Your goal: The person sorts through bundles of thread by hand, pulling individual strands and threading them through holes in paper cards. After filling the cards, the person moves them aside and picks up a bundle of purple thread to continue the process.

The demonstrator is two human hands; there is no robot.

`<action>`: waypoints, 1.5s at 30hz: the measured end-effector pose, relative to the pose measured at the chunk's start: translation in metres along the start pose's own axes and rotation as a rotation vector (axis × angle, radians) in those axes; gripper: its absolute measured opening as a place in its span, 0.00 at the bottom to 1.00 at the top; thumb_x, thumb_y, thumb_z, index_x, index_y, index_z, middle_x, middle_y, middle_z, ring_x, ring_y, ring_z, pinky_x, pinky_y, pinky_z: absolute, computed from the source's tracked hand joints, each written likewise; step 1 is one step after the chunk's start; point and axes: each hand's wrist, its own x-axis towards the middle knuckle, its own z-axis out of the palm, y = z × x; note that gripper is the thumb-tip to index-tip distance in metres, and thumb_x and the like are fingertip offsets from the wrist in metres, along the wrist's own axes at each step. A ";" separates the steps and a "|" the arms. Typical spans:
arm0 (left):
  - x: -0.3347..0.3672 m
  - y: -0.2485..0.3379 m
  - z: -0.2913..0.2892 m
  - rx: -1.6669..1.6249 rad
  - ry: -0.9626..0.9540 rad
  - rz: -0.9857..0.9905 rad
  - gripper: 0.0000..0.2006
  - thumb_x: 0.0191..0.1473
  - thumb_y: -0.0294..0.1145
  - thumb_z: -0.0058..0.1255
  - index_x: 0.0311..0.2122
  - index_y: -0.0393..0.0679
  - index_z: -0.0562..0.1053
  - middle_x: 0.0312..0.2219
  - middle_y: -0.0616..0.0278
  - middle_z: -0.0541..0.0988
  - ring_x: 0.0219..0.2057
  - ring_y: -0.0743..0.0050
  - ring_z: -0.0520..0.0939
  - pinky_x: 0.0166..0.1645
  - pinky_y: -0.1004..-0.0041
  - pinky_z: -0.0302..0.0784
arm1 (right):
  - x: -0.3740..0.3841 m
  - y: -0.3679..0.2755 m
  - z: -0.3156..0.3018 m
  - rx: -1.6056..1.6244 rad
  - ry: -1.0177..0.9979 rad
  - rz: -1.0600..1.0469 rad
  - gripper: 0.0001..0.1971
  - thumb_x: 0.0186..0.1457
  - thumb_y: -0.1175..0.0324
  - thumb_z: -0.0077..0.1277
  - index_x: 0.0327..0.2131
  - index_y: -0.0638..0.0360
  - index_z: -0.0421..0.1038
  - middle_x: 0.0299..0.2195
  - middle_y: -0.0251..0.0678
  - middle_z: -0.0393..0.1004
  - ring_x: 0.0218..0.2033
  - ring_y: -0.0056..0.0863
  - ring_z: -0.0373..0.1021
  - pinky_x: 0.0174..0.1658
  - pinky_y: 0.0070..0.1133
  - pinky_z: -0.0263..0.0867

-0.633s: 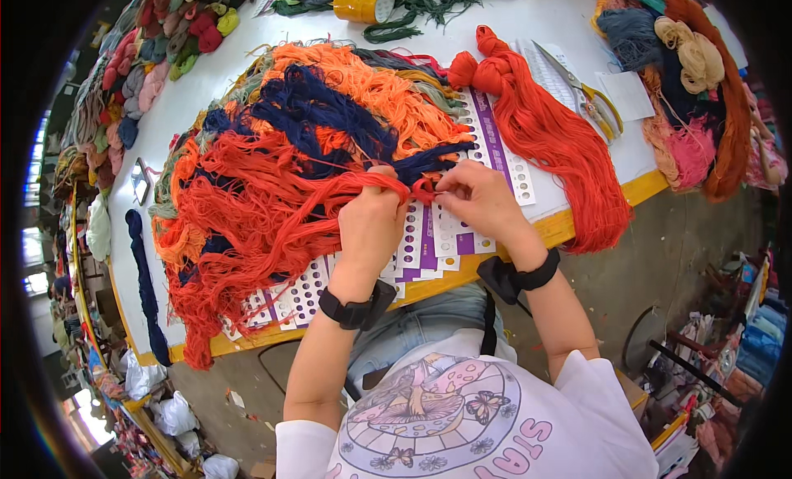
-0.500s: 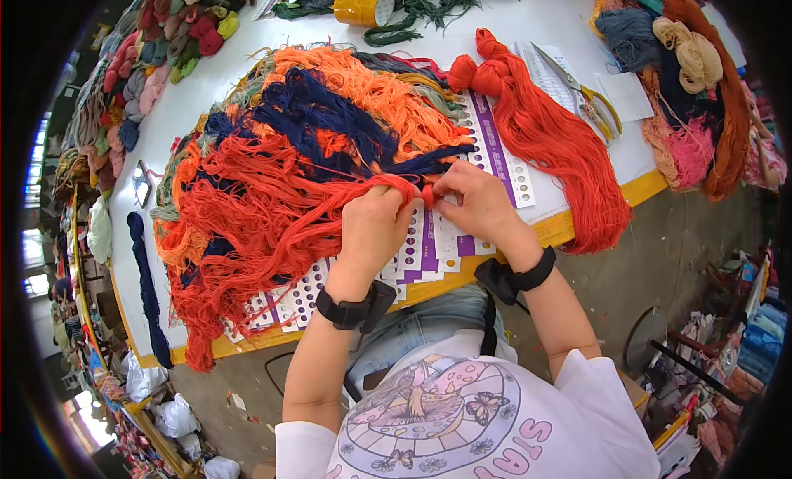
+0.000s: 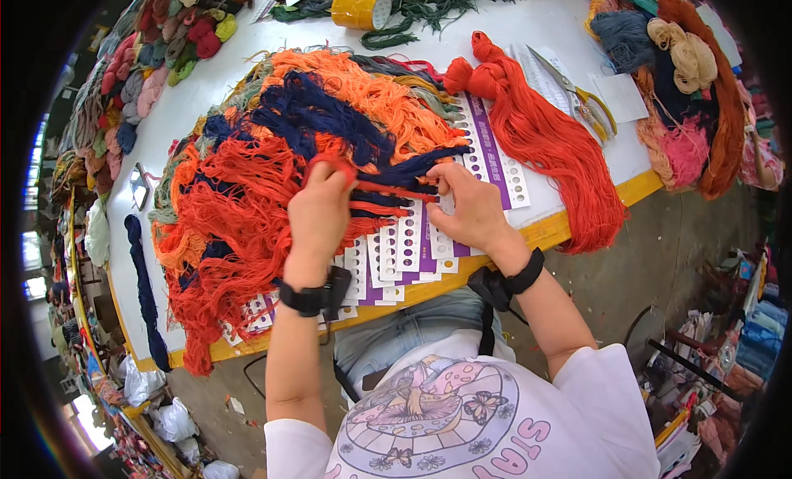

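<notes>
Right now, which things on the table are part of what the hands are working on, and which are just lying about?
In use:
- left hand pinching a red-orange yarn strand
- right hand at the strand's other end
- punched yarn sample cards
- tangled red, orange and navy yarn pile

Lying about:
- red-orange skein
- scissors
- yellow tape roll
- green yarn
- navy hank

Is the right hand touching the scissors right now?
Apart. The head view shows the right hand on the punched cards, with red yarn skein lying between it and the scissors.
</notes>
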 end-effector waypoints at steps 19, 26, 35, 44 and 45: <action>-0.084 0.029 -0.064 -1.784 -0.301 -0.505 0.29 0.59 0.52 0.26 0.52 0.34 0.61 0.44 0.58 0.69 0.40 0.71 0.71 0.38 0.70 0.69 | -0.027 -0.108 0.036 0.955 -0.286 0.207 0.05 0.51 0.71 0.50 0.29 0.64 0.70 0.22 0.27 0.71 0.22 0.13 0.67 0.24 0.11 0.63; -0.101 0.022 -0.072 -1.777 -0.149 -0.536 0.29 0.58 0.52 0.27 0.49 0.33 0.64 0.43 0.57 0.70 0.39 0.70 0.72 0.38 0.69 0.72 | -0.039 -0.119 0.038 1.063 -0.142 0.252 0.07 0.50 0.70 0.51 0.29 0.64 0.71 0.21 0.25 0.70 0.17 0.09 0.62 0.20 0.10 0.59; -0.115 0.018 -0.070 -1.822 -0.255 -0.469 0.31 0.57 0.54 0.28 0.48 0.31 0.64 0.44 0.56 0.69 0.35 0.74 0.74 0.33 0.72 0.74 | -0.050 -0.127 0.052 0.885 -0.205 0.125 0.05 0.48 0.73 0.52 0.29 0.65 0.72 0.23 0.29 0.72 0.19 0.10 0.63 0.23 0.10 0.61; -0.116 0.014 -0.067 -1.728 -0.083 -0.557 0.19 0.57 0.46 0.38 0.39 0.38 0.72 0.38 0.60 0.75 0.36 0.77 0.75 0.33 0.74 0.75 | -0.051 -0.135 0.044 1.073 -0.131 0.138 0.05 0.51 0.74 0.50 0.30 0.66 0.71 0.29 0.32 0.73 0.22 0.11 0.64 0.25 0.12 0.62; -0.118 0.016 -0.065 -1.727 -0.082 -0.558 0.19 0.57 0.46 0.38 0.39 0.38 0.72 0.38 0.60 0.75 0.36 0.77 0.75 0.33 0.74 0.75 | -0.052 -0.135 0.045 1.074 -0.132 0.138 0.05 0.51 0.74 0.50 0.30 0.66 0.71 0.29 0.32 0.73 0.22 0.11 0.64 0.25 0.12 0.62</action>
